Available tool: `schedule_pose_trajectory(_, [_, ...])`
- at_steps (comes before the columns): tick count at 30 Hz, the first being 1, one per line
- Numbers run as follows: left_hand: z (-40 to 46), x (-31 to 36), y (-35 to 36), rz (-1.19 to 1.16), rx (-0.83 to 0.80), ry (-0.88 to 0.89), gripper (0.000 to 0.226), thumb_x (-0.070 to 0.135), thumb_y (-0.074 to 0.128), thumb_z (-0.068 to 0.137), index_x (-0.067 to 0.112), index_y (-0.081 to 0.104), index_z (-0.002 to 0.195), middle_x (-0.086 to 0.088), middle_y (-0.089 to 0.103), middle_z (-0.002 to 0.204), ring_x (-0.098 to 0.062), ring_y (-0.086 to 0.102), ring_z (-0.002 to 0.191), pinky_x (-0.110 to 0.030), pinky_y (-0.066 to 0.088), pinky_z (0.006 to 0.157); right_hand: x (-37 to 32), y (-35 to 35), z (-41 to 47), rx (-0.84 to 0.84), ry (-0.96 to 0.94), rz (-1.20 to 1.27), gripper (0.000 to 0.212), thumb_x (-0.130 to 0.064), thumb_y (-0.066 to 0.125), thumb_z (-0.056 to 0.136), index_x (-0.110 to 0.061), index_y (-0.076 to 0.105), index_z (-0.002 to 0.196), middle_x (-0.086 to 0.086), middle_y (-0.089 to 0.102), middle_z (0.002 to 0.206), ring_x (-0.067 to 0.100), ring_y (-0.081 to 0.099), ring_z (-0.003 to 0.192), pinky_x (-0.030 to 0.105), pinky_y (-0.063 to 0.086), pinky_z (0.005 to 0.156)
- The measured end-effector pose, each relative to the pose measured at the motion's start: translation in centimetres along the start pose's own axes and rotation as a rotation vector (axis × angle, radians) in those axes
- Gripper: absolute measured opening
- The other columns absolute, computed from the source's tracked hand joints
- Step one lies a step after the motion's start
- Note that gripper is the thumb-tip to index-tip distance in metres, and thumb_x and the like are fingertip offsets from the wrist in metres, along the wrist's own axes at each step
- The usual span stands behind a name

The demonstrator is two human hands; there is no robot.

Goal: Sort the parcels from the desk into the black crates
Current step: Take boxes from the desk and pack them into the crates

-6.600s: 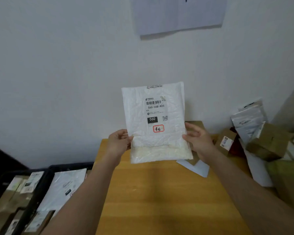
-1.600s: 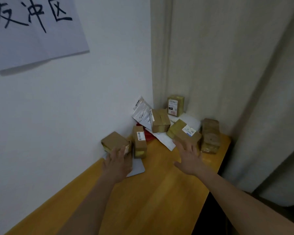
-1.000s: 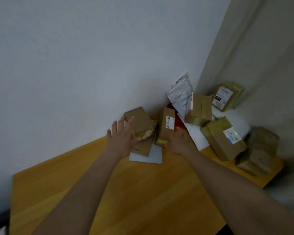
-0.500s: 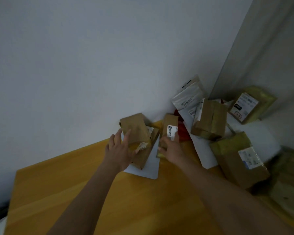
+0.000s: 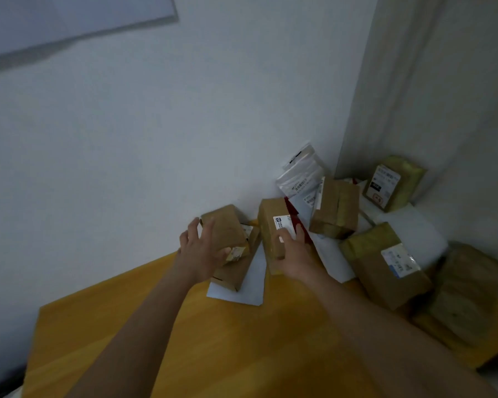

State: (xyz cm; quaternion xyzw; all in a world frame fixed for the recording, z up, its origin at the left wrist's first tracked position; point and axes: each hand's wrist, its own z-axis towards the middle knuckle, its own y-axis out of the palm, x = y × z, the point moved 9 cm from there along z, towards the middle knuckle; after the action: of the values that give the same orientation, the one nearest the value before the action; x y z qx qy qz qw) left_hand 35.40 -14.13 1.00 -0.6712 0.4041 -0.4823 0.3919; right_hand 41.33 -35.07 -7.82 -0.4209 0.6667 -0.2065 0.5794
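Spread across the yellow table toward 2 o'clock, brown parcels, with left grip curled round a small box and right grip clasping a labelled box.

Desk: smooth wood, yellow-orange, slight sheen. Boxes: matt brown cardboard, some wrapped in glossy yellowish tape, white paper labels. Pouch at 1 o'clock: shiny silver plastic film. Envelope: plain white paper. Mailer at 3 o'clock: white padded plastic. Wall: matt white paint.
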Motion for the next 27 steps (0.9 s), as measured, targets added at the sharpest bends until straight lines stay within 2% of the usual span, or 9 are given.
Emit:
schedule_pose_trajectory(3, [-1.4, 0.5, -1.7, -0.056, 0.024, 0.024, 0.079, 0.048, 0.052, 0.096, 0.023, 0.007, 0.156, -0.014, -0.004, 0.161, -0.037, 0.005, 0.147, -0.050, 0.018, 0.117, -2.0, -2.6, -1.5, 0.114, -0.074, 0.053, 0.072, -0.028, 0.076, 0.079, -0.032, 0.033, 0.136, 0.012, 0.010, 0.156, 0.040, 0.038, 0.132, 0.045, 0.045, 0.104])
schedule_pose_trajectory(7, [-3.4, 0.9, -4.3, -0.076, 0.059, 0.062, 0.079, 0.049, 0.051, 0.096, 0.024, 0.006, 0.156, -0.012, -0.005, 0.162, -0.038, 0.005, 0.147, -0.051, 0.020, 0.117, -5.3, -7.2, -3.9, 0.257, -0.154, 0.150, 0.075, -0.025, 0.079, 0.076, -0.027, 0.035, 0.138, 0.011, 0.033, 0.143, 0.030, 0.043, 0.127, 0.043, 0.047, 0.101])
schedule_pose_trajectory(11, [-4.8, 1.8, -7.0, 0.112, 0.126, 0.111, 0.076, 0.054, 0.045, 0.097, 0.028, 0.004, 0.156, -0.008, -0.006, 0.163, -0.035, 0.003, 0.149, -0.057, 0.017, 0.118, -8.4, -10.9, -6.4, 0.324, -0.239, 0.245, 0.083, -0.020, 0.078, 0.079, -0.025, 0.030, 0.146, 0.006, 0.035, 0.148, 0.024, 0.038, 0.134, 0.040, 0.045, 0.106])
schedule_pose_trajectory(13, [-5.4, 3.0, -8.4, 0.101, 0.165, 0.142, 0.074, 0.056, 0.041, 0.098, 0.029, 0.005, 0.156, -0.007, -0.005, 0.164, -0.034, 0.003, 0.150, -0.057, 0.014, 0.119, -10.2, -12.6, -7.9, 0.350, -0.304, 0.256, 0.086, -0.018, 0.079, 0.078, -0.027, 0.028, 0.147, 0.003, 0.035, 0.149, 0.022, 0.038, 0.135, 0.038, 0.047, 0.104])
schedule_pose_trajectory(15, [-5.9, 4.5, -9.9, -0.027, 0.201, 0.181, 0.073, 0.056, 0.039, 0.098, 0.029, 0.003, 0.156, -0.008, 0.000, 0.164, -0.034, 0.006, 0.149, -0.055, 0.016, 0.119, -12.0, -14.4, -9.4, 0.369, -0.382, 0.248, 0.089, -0.016, 0.080, 0.076, -0.031, 0.028, 0.147, -0.001, 0.036, 0.148, 0.019, 0.040, 0.132, 0.038, 0.051, 0.100])
schedule_pose_trajectory(20, [-7.0, 7.1, -15.5, -0.651, 0.325, 0.282, 0.080, 0.053, 0.042, 0.097, 0.030, -0.008, 0.155, -0.005, 0.003, 0.164, -0.027, 0.010, 0.150, -0.049, 0.017, 0.120, -15.8, -18.5, -12.6, 0.497, -0.583, 0.003, 0.097, -0.005, 0.073, 0.075, -0.047, 0.020, 0.145, -0.016, 0.029, 0.149, 0.013, 0.037, 0.123, 0.035, 0.048, 0.090])
schedule_pose_trajectory(23, [-6.9, 6.9, -17.9, -0.855, 0.321, 0.233, 0.086, 0.067, 0.041, 0.089, 0.041, -0.011, 0.152, -0.005, 0.009, 0.164, -0.026, 0.017, 0.149, -0.054, 0.024, 0.118, -17.7, -20.2, -14.1, 0.607, -0.693, -0.166, 0.100, 0.005, 0.069, 0.072, -0.039, 0.022, 0.149, -0.011, 0.032, 0.152, 0.016, 0.039, 0.122, 0.029, 0.045, 0.085])
schedule_pose_trajectory(25, [-6.7, 6.5, -18.7, -0.980, 0.283, 0.183, 0.087, 0.072, 0.041, 0.086, 0.043, -0.007, 0.152, -0.006, 0.020, 0.162, -0.031, 0.031, 0.143, -0.055, 0.034, 0.113, -18.9, -21.0, -15.1, 0.703, -0.777, -0.268, 0.101, 0.011, 0.068, 0.069, -0.032, 0.025, 0.149, -0.004, 0.039, 0.151, 0.020, 0.042, 0.125, 0.031, 0.046, 0.092])
schedule_pose_trajectory(27, [-6.7, 6.2, -19.3, -1.142, 0.264, 0.136, 0.078, 0.063, 0.042, 0.093, 0.033, 0.005, 0.155, -0.008, 0.031, 0.156, -0.034, 0.043, 0.134, -0.050, 0.043, 0.106, -19.5, -21.0, -15.5, 0.771, -0.852, -0.383, 0.099, 0.012, 0.067, 0.070, -0.028, 0.024, 0.151, 0.000, 0.040, 0.152, 0.023, 0.042, 0.130, 0.038, 0.042, 0.105])
